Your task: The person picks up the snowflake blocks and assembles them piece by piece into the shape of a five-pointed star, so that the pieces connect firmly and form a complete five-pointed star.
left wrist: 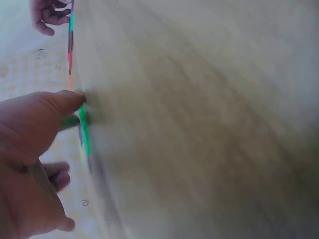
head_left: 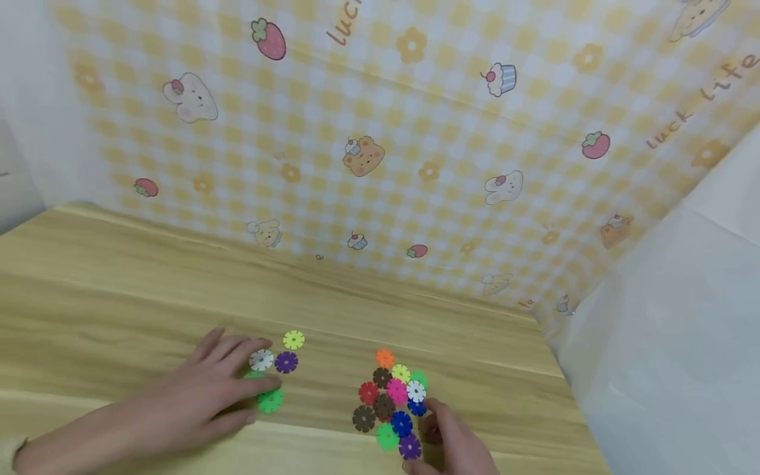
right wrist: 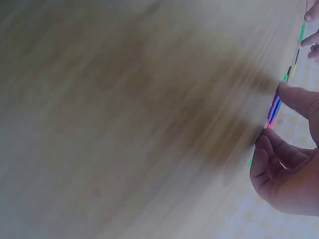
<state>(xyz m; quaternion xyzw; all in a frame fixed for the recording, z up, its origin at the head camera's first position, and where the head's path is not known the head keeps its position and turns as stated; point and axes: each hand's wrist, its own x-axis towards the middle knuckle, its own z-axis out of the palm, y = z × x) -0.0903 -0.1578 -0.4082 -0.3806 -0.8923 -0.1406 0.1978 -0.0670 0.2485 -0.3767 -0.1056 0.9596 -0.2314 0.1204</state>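
Head view shows a cluster of notched plastic discs [head_left: 383, 406] lying flat on the wooden table [head_left: 148, 277], just beside the person's right hand [head_left: 460, 442]. They overlap: an orange disc [head_left: 384, 357] sits at the far end, a purple disc [head_left: 410, 446] at the near end, and red, pink, brown, yellow, green, white and blue ones crowd between them.

From where I stand, the right hand lies along the cluster's right edge, its thumb near the purple disc and its forefinger by a blue disc [head_left: 417, 407]. Those fingers are loosely bent, with a clear gap to the thumb, and grip nothing; I cannot tell whether the tips touch the discs.

Well apart, the left hand [head_left: 220, 389] reaches palm down over a smaller group. Its fingers are spread wide and fairly straight, gripping nothing. The forefinger lies across the top of a green disc [head_left: 271, 402], and another green one [head_left: 254, 374] peeks out from under the hand. A white disc [head_left: 261, 359] shows between two fingers, with a second purple disc [head_left: 286, 362] just beside it and a lime-yellow disc [head_left: 293, 340] a little farther off.

Behind the table hangs a yellow checked cloth [head_left: 392, 119] printed with strawberries, cupcakes and bears; a plain white sheet [head_left: 683, 310] hangs on the right.
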